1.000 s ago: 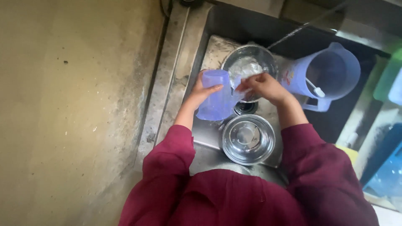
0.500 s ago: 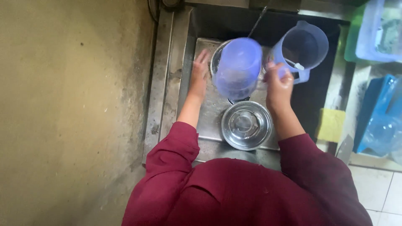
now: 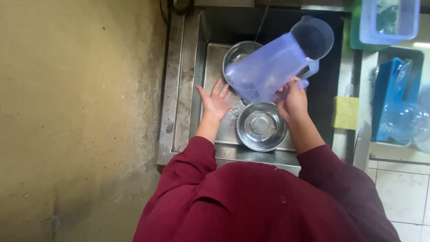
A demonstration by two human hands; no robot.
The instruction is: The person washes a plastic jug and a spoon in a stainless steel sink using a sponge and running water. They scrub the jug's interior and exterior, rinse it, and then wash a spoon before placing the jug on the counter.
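Your right hand (image 3: 293,101) grips the handle of the purple jug (image 3: 277,62), which is tipped on its side over the steel sink (image 3: 181,112), and your fingers hide most of that handle. Your left hand (image 3: 215,101) is spread open and empty just left of the jug's base. The jug covers part of the far bowl (image 3: 237,54), while the near bowl (image 3: 261,126) shows whole.

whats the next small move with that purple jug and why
Probably bring the open left hand onto the purple jug to steady it: only the right hand grips it, by the handle, and it hangs tilted over the steel bowls in the sink.
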